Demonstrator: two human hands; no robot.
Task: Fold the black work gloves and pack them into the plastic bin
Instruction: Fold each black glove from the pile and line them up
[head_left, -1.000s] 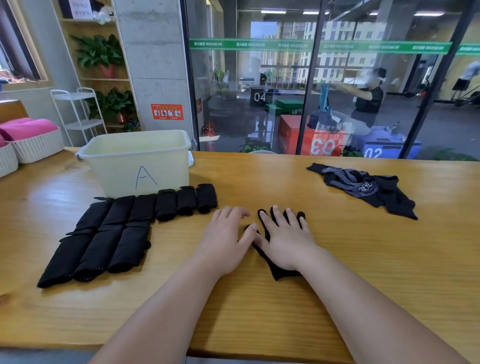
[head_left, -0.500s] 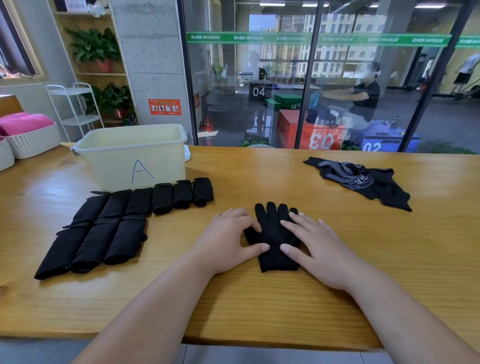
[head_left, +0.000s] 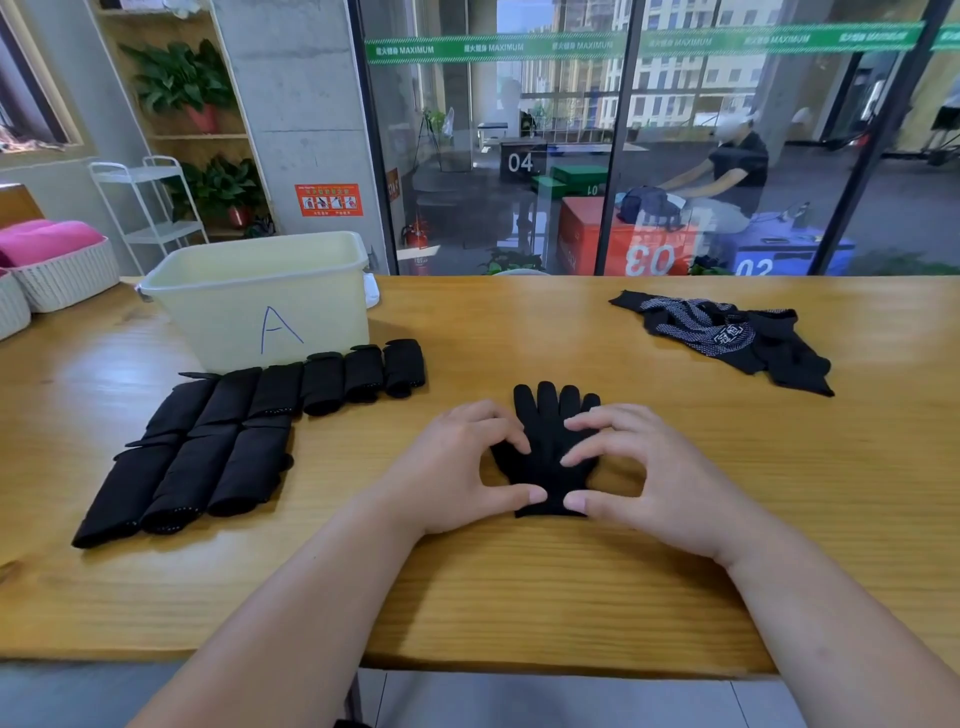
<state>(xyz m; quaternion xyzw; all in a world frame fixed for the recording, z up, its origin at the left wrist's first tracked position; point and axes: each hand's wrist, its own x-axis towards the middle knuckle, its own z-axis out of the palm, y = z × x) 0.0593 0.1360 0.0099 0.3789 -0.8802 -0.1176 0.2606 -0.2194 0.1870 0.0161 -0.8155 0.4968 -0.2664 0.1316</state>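
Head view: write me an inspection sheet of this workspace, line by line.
Surface: wooden table, bare in front of the hands.
Job's things: flat glove lies fingers away; folded gloves in two rows before the plastic bin, marked A, inside hidden; unfolded gloves heaped far right.
Clutter: white baskets with pink cloth, far left.
Grippers: left hand and right hand arch over the flat glove, fingertips and thumbs on it; pinch unclear.
Cables: nothing seen.
Surroundings: white rack, potted plants, glass wall.
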